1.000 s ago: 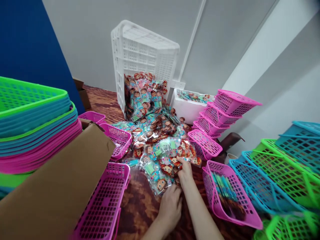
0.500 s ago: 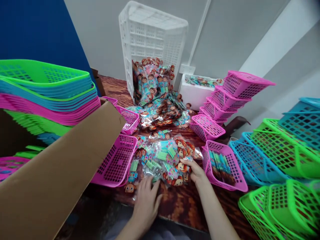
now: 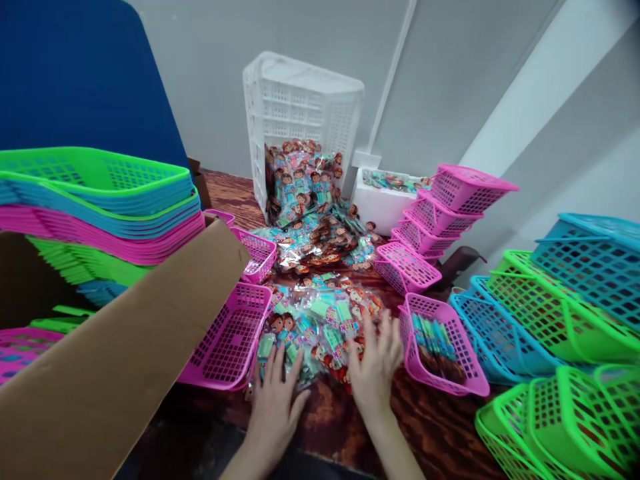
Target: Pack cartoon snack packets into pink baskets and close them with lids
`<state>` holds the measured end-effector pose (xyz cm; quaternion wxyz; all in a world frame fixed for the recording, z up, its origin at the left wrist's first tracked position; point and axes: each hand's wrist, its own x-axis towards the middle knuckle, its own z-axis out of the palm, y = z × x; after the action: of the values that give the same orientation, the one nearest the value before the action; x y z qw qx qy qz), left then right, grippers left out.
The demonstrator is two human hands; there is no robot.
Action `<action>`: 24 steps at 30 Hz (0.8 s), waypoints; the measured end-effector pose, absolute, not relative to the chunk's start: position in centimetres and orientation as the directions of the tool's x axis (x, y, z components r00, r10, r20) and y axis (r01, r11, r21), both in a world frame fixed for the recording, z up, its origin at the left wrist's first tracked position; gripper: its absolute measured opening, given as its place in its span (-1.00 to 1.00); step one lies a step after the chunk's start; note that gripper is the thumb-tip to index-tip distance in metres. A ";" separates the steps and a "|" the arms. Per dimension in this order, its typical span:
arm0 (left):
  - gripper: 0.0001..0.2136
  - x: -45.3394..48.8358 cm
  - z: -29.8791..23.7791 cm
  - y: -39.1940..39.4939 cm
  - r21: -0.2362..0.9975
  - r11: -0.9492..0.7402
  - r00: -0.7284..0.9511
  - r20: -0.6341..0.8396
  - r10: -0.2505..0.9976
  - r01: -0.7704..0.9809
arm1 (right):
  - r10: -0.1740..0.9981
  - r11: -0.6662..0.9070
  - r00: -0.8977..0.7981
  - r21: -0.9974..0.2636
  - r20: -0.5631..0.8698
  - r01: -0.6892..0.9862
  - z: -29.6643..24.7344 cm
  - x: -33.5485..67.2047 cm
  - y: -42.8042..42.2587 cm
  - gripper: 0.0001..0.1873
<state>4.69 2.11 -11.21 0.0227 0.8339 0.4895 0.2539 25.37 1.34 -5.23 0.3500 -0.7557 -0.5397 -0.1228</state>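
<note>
Pink plastic baskets flank a heap of clear-wrapped toy packets near the front edge of the wooden table. The left hand lies flat on the near-left part of the heap, fingers spread and straight, grasping nothing. The right hand rests on the near-right part of the heap, palm down with fingers splayed loosely over the packets; it closes on none of them. The packets show cartoon doll faces with red-brown hair and teal and green cards.

Just left of the heap sits an open pink basket, touching the packets at its right rim. Just right of the heap and beside the right hand sits a second pink basket, holding a row of packets stood on edge. Behind it, pink baskets stand in a tilted stack toward the back right of the table. A white crate lies on its side at the back edge, more packets spilling out of it toward the heap. A white foam box next to the crate holds further packets.

Blue and green baskets crowd the right edge. At the left edge a brown cardboard flap slants across the front corner, and behind it rises a nested stack of green, blue and pink baskets.
</note>
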 end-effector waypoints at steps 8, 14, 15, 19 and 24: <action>-0.38 8.8 -11.3 7.3 0.186 -0.359 0.310 0.245 0.919 0.915 | 0.877 -0.109 0.196 -0.214 0.439 0.971 -11.3 27.0 -0.3 -0.47; -0.40 9.2 -11.3 8.3 0.203 -0.354 0.307 0.232 0.923 0.913 | 0.864 -0.152 0.260 -0.269 0.432 0.951 -12.6 30.5 -3.6 -0.51; -0.39 9.3 -11.4 8.3 0.199 -0.351 0.302 0.240 0.923 0.915 | 0.863 -0.128 0.251 -0.291 0.438 0.948 -12.0 30.6 -3.2 -0.52; -0.36 10.4 -11.4 8.8 0.180 -0.320 0.269 0.258 0.928 0.930 | 0.861 -0.062 0.223 -0.340 0.458 0.938 -8.5 31.1 1.5 -0.48; -0.35 12.1 -10.8 10.7 0.187 -0.264 0.217 0.236 0.947 0.946 | 0.967 -0.185 0.221 -0.248 0.126 0.951 -2.9 34.0 10.5 -0.10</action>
<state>12.12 10.71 -10.83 0.0013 0.7802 0.6068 0.1523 34.04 10.49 -2.89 0.1376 -0.7691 -0.6234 0.0294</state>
